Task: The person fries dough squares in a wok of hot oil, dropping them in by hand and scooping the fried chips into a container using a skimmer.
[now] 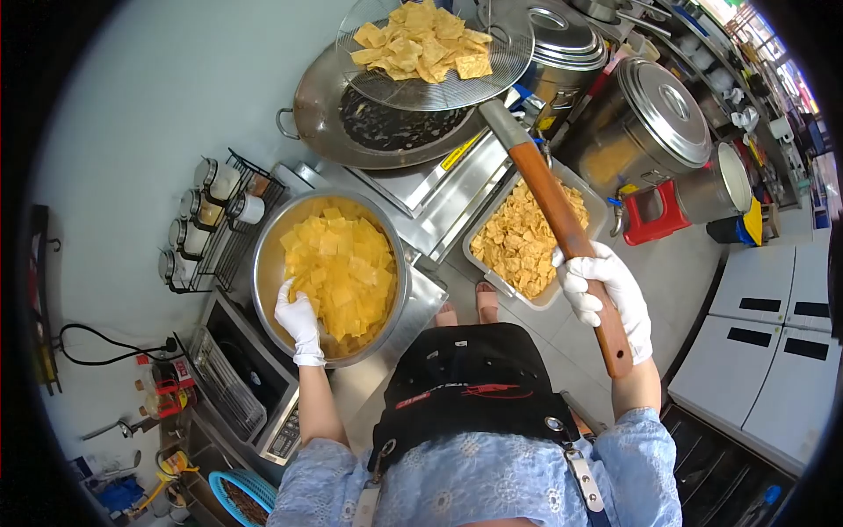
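Note:
My right hand (608, 290), in a white glove, is wrapped round the wooden handle (562, 206) of a large wire skimmer (505, 75). Fried golden square chips (421, 42) lie heaped on its mesh, raised over a wok (312, 110) of dark oil. My left hand (299, 323), also gloved, reaches into a steel bowl (399, 303) at its near left side. Its fingers are curled against the pale yellow dough squares (338, 272) that fill the bowl; the fingertips are partly hidden among them.
Below the skimmer's handle stands a plastic tub (481, 268) of fried chips (527, 237). Lidded steel pots (663, 110) and a red stool (657, 215) are at the right. A rack of jars (228, 211) hangs by the wall, left of the bowl, above a scale (285, 430).

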`<state>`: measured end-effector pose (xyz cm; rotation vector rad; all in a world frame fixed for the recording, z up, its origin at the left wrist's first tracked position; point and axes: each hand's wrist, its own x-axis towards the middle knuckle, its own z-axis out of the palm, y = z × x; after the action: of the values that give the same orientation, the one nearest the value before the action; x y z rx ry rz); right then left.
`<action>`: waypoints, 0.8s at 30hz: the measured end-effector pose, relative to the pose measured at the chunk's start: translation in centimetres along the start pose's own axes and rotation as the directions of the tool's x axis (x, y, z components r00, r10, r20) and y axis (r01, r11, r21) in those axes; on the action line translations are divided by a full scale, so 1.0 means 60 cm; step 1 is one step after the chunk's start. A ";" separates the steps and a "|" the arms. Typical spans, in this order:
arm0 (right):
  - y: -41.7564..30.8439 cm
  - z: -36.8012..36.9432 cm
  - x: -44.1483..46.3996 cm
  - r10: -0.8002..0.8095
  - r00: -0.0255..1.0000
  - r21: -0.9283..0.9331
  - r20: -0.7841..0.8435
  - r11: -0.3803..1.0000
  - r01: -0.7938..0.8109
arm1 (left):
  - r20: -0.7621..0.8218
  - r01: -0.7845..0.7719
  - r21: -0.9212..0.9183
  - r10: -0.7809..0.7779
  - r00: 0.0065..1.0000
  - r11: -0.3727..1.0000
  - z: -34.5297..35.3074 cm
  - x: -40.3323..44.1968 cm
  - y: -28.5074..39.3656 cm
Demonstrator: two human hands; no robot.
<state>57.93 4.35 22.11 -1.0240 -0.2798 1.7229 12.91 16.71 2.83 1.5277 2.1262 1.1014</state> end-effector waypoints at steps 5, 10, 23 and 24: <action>0.003 0.008 0.000 0.034 0.999 0.011 -0.033 0.999 -0.033 | 0.002 -0.083 0.067 0.083 0.997 0.994 0.006 -0.001 0.015; -0.003 -0.035 -0.094 0.016 0.995 0.047 -0.099 0.999 -0.012 | 0.015 -0.081 0.066 0.080 0.997 0.995 0.010 -0.007 0.019; 0.152 -0.214 -0.232 -0.061 0.707 -0.320 -0.704 0.917 -0.239 | 0.075 -0.102 0.114 0.094 0.993 0.988 0.033 0.002 -0.020; 0.183 -0.249 -0.207 -0.081 0.697 -0.364 -0.713 0.892 -0.268 | 0.065 -0.119 0.131 0.111 0.992 0.984 0.035 0.002 -0.025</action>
<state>62.59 -15.20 12.35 -2.0078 -0.1045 1.2242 13.19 17.45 0.40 1.7411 2.1357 0.9543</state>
